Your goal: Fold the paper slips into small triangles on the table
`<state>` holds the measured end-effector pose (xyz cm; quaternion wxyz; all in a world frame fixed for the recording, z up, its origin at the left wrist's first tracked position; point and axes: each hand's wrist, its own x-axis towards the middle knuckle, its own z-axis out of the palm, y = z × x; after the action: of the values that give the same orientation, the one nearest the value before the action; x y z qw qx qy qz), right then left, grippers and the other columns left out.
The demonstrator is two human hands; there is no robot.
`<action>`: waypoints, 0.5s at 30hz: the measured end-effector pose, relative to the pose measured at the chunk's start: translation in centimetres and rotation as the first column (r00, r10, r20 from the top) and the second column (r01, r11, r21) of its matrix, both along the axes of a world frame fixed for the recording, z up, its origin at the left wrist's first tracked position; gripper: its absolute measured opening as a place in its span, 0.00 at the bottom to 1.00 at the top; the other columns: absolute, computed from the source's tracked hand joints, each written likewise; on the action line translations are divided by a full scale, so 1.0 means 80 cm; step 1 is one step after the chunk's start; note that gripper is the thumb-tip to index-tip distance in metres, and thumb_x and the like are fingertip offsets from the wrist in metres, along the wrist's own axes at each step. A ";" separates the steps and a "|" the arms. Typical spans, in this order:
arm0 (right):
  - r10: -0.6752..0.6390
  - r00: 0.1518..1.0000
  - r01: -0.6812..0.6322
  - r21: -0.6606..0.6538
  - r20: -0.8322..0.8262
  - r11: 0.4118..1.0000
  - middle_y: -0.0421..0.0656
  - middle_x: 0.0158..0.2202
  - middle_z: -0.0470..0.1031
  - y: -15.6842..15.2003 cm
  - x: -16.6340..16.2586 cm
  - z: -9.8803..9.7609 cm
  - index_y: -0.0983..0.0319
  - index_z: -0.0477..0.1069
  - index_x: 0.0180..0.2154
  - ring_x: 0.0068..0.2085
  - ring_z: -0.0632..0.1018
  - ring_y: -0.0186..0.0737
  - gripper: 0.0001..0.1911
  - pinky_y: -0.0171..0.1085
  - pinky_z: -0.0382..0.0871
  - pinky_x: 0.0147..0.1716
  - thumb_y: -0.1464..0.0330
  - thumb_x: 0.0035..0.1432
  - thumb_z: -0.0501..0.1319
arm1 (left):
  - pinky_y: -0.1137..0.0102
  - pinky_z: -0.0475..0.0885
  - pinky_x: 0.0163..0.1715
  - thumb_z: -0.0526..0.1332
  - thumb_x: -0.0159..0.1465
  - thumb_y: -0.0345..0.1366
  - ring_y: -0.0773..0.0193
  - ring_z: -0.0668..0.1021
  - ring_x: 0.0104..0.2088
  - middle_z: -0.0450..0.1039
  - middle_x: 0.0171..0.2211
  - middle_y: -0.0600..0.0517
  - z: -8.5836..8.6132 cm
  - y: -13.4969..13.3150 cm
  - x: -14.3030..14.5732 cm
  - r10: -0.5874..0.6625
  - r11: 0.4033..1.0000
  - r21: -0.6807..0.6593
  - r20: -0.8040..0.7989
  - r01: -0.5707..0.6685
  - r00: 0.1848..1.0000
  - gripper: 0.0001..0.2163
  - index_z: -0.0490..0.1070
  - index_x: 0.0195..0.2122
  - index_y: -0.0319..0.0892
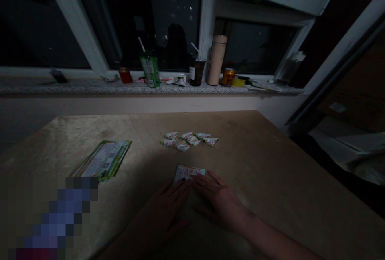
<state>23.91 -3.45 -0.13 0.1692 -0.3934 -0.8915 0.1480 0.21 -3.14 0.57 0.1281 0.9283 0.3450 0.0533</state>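
A folded printed leaflet [190, 170] lies on the table in front of me, its near part covered by my fingers. My left hand [168, 204] rests on its left side with fingers stretched out flat. From the right, my right hand [218, 196] lies on the leaflet too, fingers extended and their tips close to the left hand's. Beyond it, several small triangular folded papers [192, 141] sit in a loose cluster. To the left is a stack of flat green-and-white leaflets [105, 159].
The brown table [270, 187] reaches to a wall under a window. On the granite sill [102, 87] stand a green cup [150, 69], a dark cup with a straw [197, 71], a tall beige bottle [217, 61] and a gold can [228, 77]. The lower left is pixelated.
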 end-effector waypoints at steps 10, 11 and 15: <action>-0.045 0.999 0.044 0.046 0.012 0.998 0.44 0.60 0.63 -0.001 0.001 0.004 0.60 0.59 0.60 0.64 0.57 0.43 0.25 0.53 0.40 0.65 0.60 0.63 0.53 | 0.57 0.50 0.62 0.56 0.64 0.47 0.54 0.57 0.63 0.48 0.66 0.50 -0.006 0.000 -0.003 -0.012 1.000 0.021 0.017 0.012 1.000 0.33 0.41 0.67 0.47; -0.047 0.999 0.047 0.057 0.013 0.997 0.44 0.59 0.64 -0.001 0.001 0.005 0.60 0.59 0.60 0.64 0.57 0.44 0.25 0.54 0.39 0.64 0.60 0.63 0.53 | 0.56 0.50 0.62 0.56 0.64 0.47 0.54 0.57 0.63 0.48 0.66 0.50 -0.006 -0.001 -0.002 -0.012 1.000 0.017 0.014 0.011 1.000 0.34 0.41 0.67 0.47; -0.087 0.996 0.086 0.092 0.009 0.992 0.45 0.58 0.66 -0.002 0.000 0.005 0.59 0.60 0.59 0.64 0.56 0.45 0.24 0.57 0.39 0.64 0.61 0.63 0.54 | 0.56 0.51 0.62 0.56 0.64 0.47 0.53 0.57 0.63 0.48 0.66 0.50 -0.005 -0.003 -0.003 0.007 1.000 0.004 0.024 -0.007 1.000 0.34 0.41 0.67 0.48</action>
<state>23.94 -3.62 0.29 0.1874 -0.4244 -0.8806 0.0970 -0.01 -3.36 0.21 0.1302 0.9266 0.3466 0.0653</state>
